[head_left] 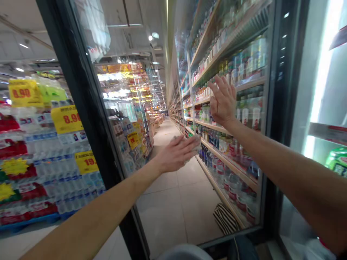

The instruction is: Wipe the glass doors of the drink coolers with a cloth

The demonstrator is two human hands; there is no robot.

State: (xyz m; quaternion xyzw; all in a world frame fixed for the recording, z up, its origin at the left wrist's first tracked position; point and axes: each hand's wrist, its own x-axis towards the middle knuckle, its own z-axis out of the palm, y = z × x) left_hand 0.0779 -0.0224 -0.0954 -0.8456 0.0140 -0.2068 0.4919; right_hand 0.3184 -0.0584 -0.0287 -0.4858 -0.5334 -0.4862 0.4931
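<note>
I stand at a tall glass door [162, 216] with a black frame [81, 90], swung open in a shop aisle. My right hand [223, 103] lies flat against the glass at about head height, fingers spread, holding nothing. My left hand [177, 151] reaches forward lower down, fingers stretched out and slightly blurred, at or just short of the glass; whether it touches cannot be told. Rows of drink bottles [230, 68] on shelves show in the glass behind both hands.
Stacked packs of bottled water [54, 162] with yellow price tags [66, 119] stand at the left. A lit cooler interior with a green bottle [337, 160] is at the right. A striped object [226, 218] shows low down. The tiled aisle [165, 133] runs ahead.
</note>
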